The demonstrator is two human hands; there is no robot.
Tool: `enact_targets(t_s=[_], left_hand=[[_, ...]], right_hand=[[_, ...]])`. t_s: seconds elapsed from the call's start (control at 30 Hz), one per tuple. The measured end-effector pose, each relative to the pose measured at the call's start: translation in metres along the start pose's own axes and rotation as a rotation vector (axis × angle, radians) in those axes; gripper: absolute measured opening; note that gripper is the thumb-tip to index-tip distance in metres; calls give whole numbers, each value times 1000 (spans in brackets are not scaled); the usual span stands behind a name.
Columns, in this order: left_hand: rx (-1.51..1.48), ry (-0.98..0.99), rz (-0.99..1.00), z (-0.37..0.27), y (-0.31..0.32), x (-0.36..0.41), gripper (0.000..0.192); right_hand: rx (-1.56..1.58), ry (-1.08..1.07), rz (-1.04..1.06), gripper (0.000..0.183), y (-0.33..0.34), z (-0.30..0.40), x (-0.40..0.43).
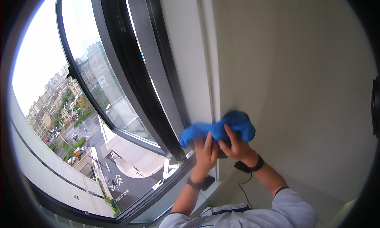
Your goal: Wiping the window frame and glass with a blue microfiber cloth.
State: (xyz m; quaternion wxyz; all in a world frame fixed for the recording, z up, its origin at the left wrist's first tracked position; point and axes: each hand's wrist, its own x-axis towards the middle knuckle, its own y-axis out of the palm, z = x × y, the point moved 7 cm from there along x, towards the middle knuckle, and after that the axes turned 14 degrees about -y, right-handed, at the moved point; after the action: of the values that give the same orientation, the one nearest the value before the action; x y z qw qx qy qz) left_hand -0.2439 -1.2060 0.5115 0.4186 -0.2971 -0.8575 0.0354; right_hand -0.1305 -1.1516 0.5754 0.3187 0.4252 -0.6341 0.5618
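A blue cloth point(218, 130) is bunched between my two hands, slightly blurred, in front of the corner where the white window reveal meets the wall. My left hand point(205, 153) grips its lower left part, fingers spread over the fabric. On the right side, my right hand point(239, 148) presses thumb and fingers into the cloth. Something dark point(223, 153) shows between the hands below the cloth; what it is, I cannot tell. Each wrist wears a dark band, with a dark block attached.
An outward-opened window sash point(98, 67) stands at the left, above a street far below. Its metal hinge arm point(170, 169) sits at the dark window frame point(148, 194). A beige wall point(297, 88) fills the right. A thin black cable point(244, 190) hangs below my right wrist.
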Motion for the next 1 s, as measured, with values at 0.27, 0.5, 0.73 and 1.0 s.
enact_targets(t_s=[0.27, 0.5, 0.73, 1.0], left_hand=[[63, -28, 43, 38, 12, -60, 45], [-81, 13, -2, 12, 0, -23, 46], [-102, 166, -40, -53, -33, 56, 51], [-102, 335, -142, -136, -68, 136, 54]], right_hand=[[42, 54, -23, 59, 48, 20, -87], [47, 13, -48, 62, 34, 9, -53], [36, 46, -93, 67, -5, -16, 38], [218, 52, -260, 67, -58, -39, 144]])
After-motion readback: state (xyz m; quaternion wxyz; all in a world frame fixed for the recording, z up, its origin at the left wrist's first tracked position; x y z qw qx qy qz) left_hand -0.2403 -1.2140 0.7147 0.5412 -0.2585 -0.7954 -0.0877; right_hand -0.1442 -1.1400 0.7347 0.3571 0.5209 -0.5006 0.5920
